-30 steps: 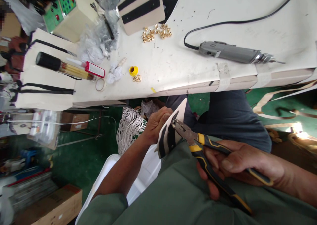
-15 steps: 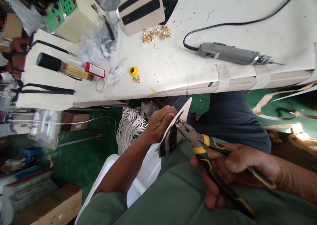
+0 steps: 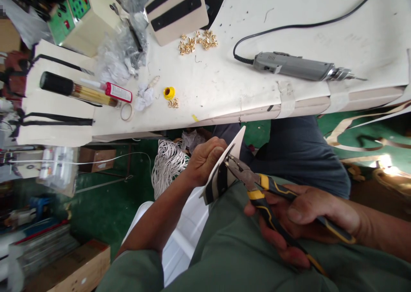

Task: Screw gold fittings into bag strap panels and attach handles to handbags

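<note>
My left hand [image 3: 207, 157] is closed on a beige leather-like panel [image 3: 236, 146] with black strips, held tilted over my lap. In my right hand [image 3: 302, 215] is a pair of pliers [image 3: 245, 176] with black and yellow handles, fingers wrapped round them. The plier jaws meet the panel's striped face near its upper part; whatever small piece may sit between them is too small to make out. On the table [image 3: 221, 86] beyond lie several gold-coloured metal fittings [image 3: 199, 43], with a few more beside a small yellow cap [image 3: 168, 93].
A grey electric screwdriver [image 3: 292, 66] with a black cord lies on the table at right. Another striped panel [image 3: 178, 13] rests behind the fittings. At left are a red-labelled tube [image 3: 118, 92], a tape roll [image 3: 126, 111] and a control box [image 3: 86, 18]. White cord [image 3: 168, 165] is heaped below.
The plier handles have come slightly closer together, with my right fingers curling tighter. The panel and my left hand stay nearly in place; the whole view has shifted a little.
</note>
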Motion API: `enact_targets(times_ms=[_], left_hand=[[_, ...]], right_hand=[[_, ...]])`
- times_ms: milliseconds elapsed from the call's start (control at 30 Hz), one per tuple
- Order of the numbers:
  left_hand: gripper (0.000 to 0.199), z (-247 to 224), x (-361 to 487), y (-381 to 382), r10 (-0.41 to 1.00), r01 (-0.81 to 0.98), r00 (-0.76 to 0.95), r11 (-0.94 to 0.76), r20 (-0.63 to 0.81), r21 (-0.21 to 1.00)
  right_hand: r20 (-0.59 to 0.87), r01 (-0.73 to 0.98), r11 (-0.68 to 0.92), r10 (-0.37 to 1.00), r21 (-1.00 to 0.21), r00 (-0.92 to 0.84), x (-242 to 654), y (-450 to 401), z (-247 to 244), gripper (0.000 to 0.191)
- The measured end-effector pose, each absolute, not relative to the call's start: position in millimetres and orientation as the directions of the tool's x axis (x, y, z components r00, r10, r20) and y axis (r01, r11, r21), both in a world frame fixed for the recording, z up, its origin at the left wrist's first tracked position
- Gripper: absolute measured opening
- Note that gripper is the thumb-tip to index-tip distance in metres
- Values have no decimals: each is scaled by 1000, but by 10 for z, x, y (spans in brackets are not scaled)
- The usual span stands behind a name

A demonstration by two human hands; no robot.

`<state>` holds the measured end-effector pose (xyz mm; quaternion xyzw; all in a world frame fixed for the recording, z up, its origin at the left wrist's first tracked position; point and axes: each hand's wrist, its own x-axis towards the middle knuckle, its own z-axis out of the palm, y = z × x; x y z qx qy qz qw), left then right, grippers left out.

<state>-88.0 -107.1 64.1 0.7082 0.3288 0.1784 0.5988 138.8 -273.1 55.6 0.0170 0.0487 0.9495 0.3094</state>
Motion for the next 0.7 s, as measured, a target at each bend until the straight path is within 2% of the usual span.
enact_targets(times_ms=[167,300,400,567,700], left_hand=[[35,682,-881,-1076,696,304,703,-111,-144,946],[38,733,-877,-1042,688,337,700,-79,-193,938],[35,801,-876,-983,678,378,698,-72,-233,923],[34,922,-842,-896,672,436,692,-96,-265,895],[39,1014,-787,-875,696,436,662,-58,-277,898]], right_hand=[[-63,-577,-811,574,95,-817,1406,-2736,581,52],[-80,-571,-818,566,68,-820,1414,-2702,609,52],[-126,-568,-823,563,3,-817,1439,-2638,661,47],[-254,-511,-855,515,-88,-819,1521,-2523,763,52],[-306,-422,-886,463,-194,-832,1587,-2404,795,36]])
